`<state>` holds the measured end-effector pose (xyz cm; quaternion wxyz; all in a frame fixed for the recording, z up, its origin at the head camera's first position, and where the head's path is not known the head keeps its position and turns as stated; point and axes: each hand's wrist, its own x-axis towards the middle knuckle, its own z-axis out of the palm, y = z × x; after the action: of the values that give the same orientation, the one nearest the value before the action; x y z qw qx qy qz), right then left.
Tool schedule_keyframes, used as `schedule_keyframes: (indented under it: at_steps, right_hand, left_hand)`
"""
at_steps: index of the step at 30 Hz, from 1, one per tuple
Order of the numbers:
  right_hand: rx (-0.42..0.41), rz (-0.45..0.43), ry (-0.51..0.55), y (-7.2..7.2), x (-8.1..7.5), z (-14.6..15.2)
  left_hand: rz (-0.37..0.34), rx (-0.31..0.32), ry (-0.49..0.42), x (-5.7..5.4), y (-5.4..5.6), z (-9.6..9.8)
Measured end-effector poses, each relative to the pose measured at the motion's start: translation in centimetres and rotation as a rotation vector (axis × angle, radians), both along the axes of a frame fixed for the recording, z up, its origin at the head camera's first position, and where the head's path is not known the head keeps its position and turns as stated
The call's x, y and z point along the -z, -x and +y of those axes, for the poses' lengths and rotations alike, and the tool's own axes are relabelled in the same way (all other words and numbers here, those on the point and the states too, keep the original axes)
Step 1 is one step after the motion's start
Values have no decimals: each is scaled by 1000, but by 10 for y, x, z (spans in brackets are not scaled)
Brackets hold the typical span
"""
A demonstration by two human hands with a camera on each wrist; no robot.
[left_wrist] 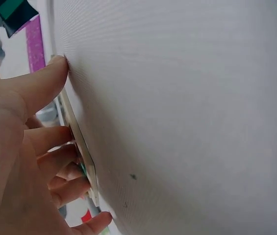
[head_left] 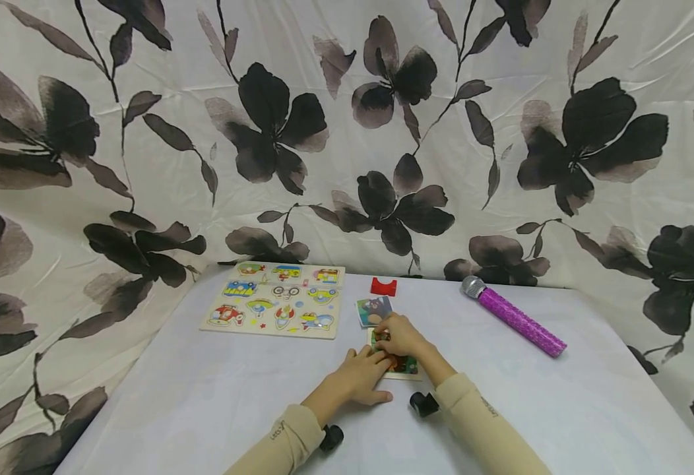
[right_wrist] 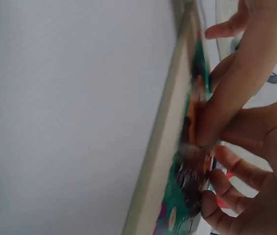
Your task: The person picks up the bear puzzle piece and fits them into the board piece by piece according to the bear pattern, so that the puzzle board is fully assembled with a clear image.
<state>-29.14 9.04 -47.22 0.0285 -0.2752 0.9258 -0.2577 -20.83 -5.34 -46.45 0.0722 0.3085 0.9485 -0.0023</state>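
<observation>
A small wood-edged picture puzzle (head_left: pixel 409 375) in green and brown lies flat at the table's middle. My left hand (head_left: pixel 359 376) rests at its left side, fingers stretched onto the picture; in the left wrist view the thumb (left_wrist: pixel 45 81) touches the white cloth. My right hand (head_left: pixel 403 335) bends over the upper part of the puzzle, fingers curled. In the right wrist view, its fingertips pinch at a blurred brown puzzle piece (right_wrist: pixel 194 164) on the board, close to the left fingers. The hands hide much of the picture.
Behind the puzzle lie a square picture card (head_left: pixel 373 310) and a red piece (head_left: pixel 384 287). A wooden vehicle puzzle board (head_left: pixel 272 300) is at the back left. A glittery purple microphone (head_left: pixel 519 320) lies at the right. A flowered cloth (head_left: pixel 335 132) hangs behind the table.
</observation>
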Motion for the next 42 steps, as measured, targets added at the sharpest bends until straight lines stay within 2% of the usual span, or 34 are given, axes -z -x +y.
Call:
schedule_keyframes:
  at_steps: [5,11,17,21,27,33,36,42]
  right_hand:
    - [40,-20,42,0,-1,1]
    - [-22,24,-54,-2,-4,-2]
    - [-17,10,-161,-4,-9,-7]
    - [-35,-17,-114,-3,-11,-6]
    - [-35,-66,-32,5,-6,1]
    - [-31,-49,31,4,0,5]
    - [-1,-46,61,2,2,4]
    - [76,-114,130,3,0,2]
  left_hand:
    - [-4,1,-1,1,2,0]
    - [-5,-6,7,1,2,-2]
    - [-15,-10,-1,1,0,-2]
    - [-20,-8,0,5,-1,-2]
    - [-13,-2,-26,9,-1,0]
    - [7,-2,-47,10,-1,0]
    - [20,-5,-51,10,0,-2]
    - [-4,-55,-87,10,1,-3]
